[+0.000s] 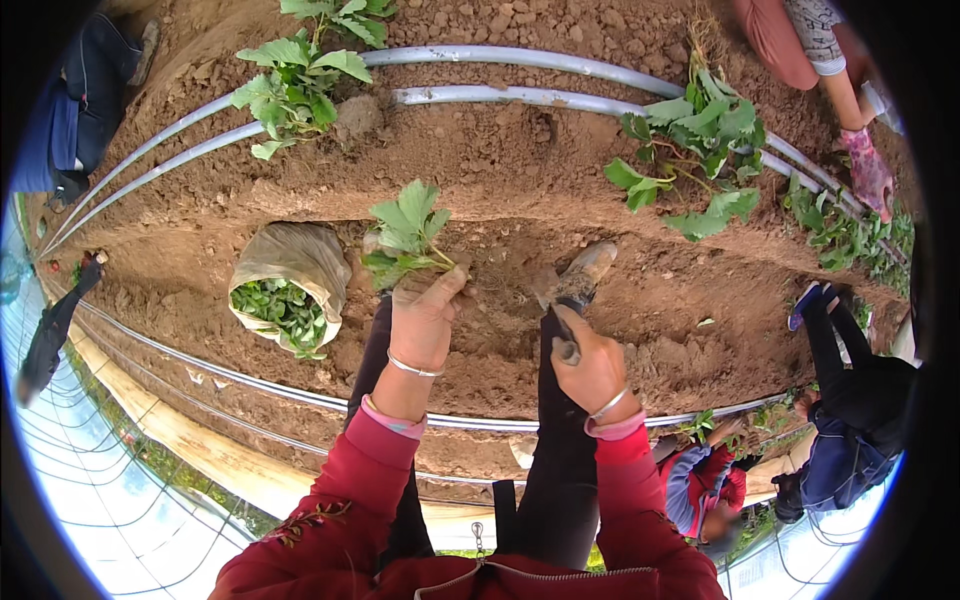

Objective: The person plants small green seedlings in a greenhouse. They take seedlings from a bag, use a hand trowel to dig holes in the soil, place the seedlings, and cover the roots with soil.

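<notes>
My left hand (427, 307), with a bracelet at the wrist, pinches the stems of a leafy green seedling (409, 225); its roots hang near my fingertips. To the right, my right hand (591, 356) is curled round the handle of a small tool with a dark, soil-coated end (553, 285), just in front of my muddy shoe (591, 266). What kind of tool it is cannot be told. An open woven sack (304, 247) full of green seedlings (277, 304) stands on the soil left of my left hand.
Pale irrigation pipes (517, 94) run along the raised soil bed (480, 150) ahead. Bunches of leafy plants (300, 90) (705, 135) lie across them. A co-worker's gloved hand (870, 172) reaches down at the upper right; other people are at the left and lower right.
</notes>
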Demonstrator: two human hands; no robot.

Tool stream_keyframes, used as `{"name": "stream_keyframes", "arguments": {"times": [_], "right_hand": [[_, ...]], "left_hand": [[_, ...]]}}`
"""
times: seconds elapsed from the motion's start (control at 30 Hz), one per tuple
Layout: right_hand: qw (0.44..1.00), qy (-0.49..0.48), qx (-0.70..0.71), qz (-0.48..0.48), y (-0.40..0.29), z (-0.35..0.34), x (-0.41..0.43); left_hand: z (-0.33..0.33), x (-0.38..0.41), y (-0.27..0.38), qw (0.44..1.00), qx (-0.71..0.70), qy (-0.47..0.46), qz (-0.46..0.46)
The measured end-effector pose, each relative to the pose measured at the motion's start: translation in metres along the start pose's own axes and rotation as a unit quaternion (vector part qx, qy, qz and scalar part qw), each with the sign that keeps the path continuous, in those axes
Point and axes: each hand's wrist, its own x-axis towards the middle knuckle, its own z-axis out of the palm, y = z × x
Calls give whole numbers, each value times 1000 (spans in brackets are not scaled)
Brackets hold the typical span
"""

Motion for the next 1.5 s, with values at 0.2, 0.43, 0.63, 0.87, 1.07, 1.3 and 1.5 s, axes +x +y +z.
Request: {"name": "stream_keyframes", "arguments": {"times": [0.2, 0.43, 0.63, 0.87, 1.07, 1.3, 1.5], "right_hand": [[977, 53, -173, -116, -9, -90, 59], [913, -62, -326, -236, -9, -81, 158], [892, -79, -355, -269, -6, -74, 132], [921, -72, -303, -234, -10, -100, 105], [934, -48, -283, -211, 2, -82, 138], [961, -30, -217, -168, -16, -88, 110], [970, 17, -215, -108, -7, -91, 117]], "left_hand": [[6, 26, -12, 994, 41, 44, 93], [59, 96, -24, 990, 20, -35, 133], [93, 152, -51, 956, -8, -93, 279], [72, 187, -62, 943, 115, -68, 305], [93, 181, -54, 695, 567, -53, 439], [84, 178, -40, 735, 567, -45, 369], [77, 183, -41, 752, 551, -59, 356]]}}
